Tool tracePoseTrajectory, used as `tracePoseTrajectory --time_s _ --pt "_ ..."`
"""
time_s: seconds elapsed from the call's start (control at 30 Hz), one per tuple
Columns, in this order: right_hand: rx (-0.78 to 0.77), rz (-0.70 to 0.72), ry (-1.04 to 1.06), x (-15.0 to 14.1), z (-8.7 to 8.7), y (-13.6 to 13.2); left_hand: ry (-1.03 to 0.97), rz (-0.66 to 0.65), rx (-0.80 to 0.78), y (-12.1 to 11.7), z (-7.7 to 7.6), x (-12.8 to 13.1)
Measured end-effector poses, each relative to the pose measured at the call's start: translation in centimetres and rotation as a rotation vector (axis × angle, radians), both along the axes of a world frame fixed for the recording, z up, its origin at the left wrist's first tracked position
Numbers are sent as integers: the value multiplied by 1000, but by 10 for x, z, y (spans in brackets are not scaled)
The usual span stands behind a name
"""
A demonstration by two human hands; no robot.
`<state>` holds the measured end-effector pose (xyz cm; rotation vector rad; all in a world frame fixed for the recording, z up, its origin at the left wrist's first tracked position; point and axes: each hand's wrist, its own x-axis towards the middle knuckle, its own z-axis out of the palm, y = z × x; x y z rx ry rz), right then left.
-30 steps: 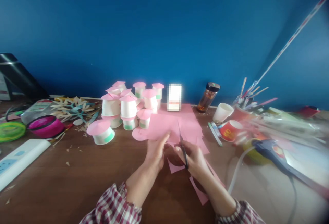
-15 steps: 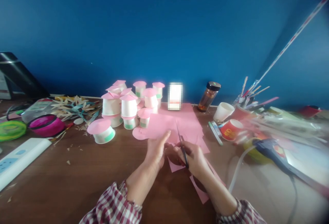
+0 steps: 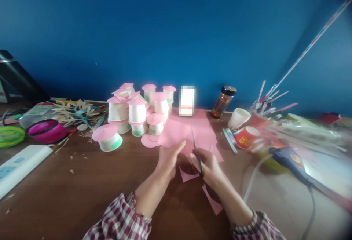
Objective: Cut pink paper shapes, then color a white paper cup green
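The left hand (image 3: 168,159) holds the pink paper (image 3: 174,133). The right hand (image 3: 211,164) holds scissors (image 3: 201,166) (dark handles!). Cups (image 3: 137,113) stand left of the paper.

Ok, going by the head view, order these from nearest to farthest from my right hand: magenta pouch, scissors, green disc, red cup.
1. Scissors: in your right hand.
2. Red cup: to its right, a bit farther forward.
3. Magenta pouch: well off to the left.
4. Green disc: beyond the pouch, at the left edge.
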<state>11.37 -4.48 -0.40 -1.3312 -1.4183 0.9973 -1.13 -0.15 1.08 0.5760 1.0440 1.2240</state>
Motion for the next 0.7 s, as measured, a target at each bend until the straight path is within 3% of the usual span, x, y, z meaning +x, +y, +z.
tracePoseTrajectory --time_s 0.4,0.7 --pt "-17 -13 -58 0 5 0 10 23 13 1 -3 0" --pt "-14 -13 -69 1 -3 1 63 4 -14 1 -5 0"
